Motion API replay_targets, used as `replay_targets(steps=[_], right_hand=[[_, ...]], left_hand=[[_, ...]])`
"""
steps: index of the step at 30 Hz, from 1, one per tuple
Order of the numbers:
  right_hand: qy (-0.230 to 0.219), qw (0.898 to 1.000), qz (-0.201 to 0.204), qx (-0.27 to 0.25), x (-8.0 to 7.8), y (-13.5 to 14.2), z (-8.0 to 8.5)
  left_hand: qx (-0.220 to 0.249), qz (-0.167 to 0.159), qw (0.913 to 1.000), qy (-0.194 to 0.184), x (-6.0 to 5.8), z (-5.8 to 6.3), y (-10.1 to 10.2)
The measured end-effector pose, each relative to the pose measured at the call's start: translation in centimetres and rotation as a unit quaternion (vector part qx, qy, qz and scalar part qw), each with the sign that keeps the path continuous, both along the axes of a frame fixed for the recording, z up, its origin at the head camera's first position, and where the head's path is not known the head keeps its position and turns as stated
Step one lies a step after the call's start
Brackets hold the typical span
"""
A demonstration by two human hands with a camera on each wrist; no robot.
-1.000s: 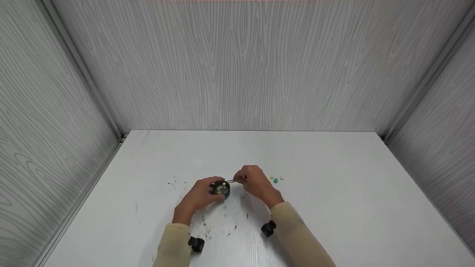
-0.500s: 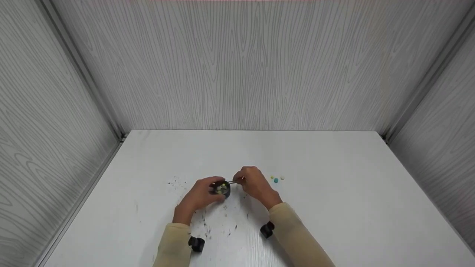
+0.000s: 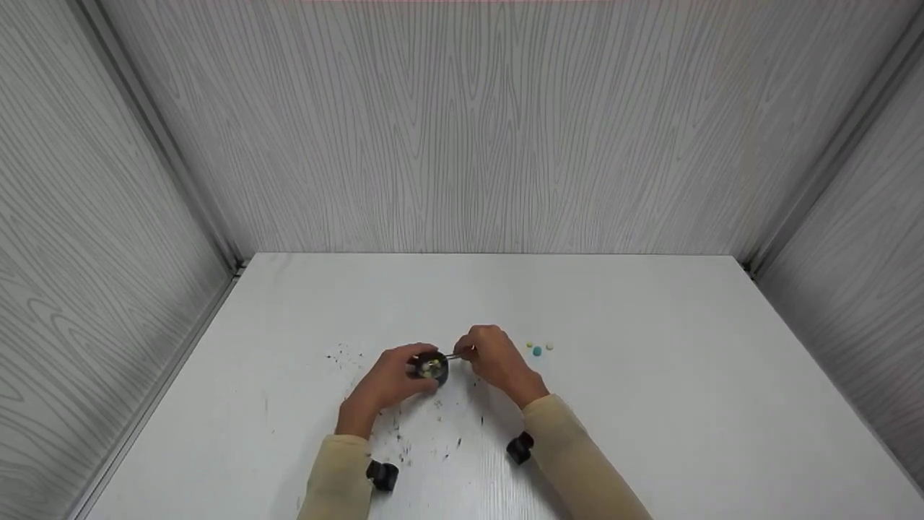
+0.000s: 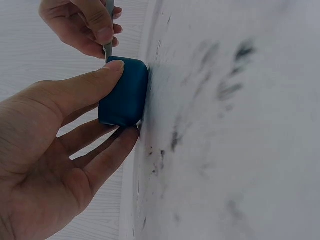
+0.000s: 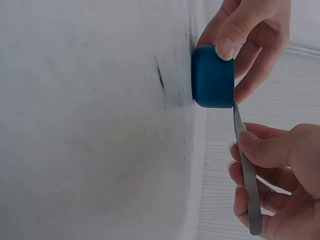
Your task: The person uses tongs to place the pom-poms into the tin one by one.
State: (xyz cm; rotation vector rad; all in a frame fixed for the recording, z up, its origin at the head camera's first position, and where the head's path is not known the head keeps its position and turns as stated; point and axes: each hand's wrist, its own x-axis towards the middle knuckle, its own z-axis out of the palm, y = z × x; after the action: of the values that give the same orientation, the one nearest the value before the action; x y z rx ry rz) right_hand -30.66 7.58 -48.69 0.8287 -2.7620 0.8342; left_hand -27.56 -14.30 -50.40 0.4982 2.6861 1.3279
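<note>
My left hand (image 3: 390,377) grips a small dark-blue round cup (image 4: 125,92) standing on the white table, thumb on one side and fingers on the other. Inside the cup, the head view shows several small pale and yellow pieces (image 3: 432,367). My right hand (image 5: 280,170) pinches metal tweezers (image 5: 250,190) between thumb and fingers. Their bent tip sits right at the cup's rim in the right wrist view, and from the head they reach over the cup's right side. The cup's walls hide the tip's very end.
Right of my right hand lie a blue dot-like piece (image 3: 537,352) and two yellowish ones. Dark specks and smudges (image 3: 401,451) mark the white table (image 3: 650,347) near the cup. Grey wood-grain panels (image 3: 462,130) enclose the back and both sides.
My right hand has shifted very slightly toward me, and the tweezers lie at a slightly different angle at the cup. My left hand and the cup have stayed in place.
</note>
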Motion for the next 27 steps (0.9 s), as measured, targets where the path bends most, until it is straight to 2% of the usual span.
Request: replay_targets(steps=[19, 27], right_hand=[[-0.019, 1.000, -0.004, 0.006, 0.2, 0.1, 0.2], [0.002, 1.000, 0.007, -0.022, 0.3, 1.2, 1.1]], left_hand=[[-0.004, -0.001, 1.0000, 0.000, 0.0, -0.2, 0.0], [-0.006, 0.011, 0.9999, -0.006, 0.1, -0.1, 0.1]])
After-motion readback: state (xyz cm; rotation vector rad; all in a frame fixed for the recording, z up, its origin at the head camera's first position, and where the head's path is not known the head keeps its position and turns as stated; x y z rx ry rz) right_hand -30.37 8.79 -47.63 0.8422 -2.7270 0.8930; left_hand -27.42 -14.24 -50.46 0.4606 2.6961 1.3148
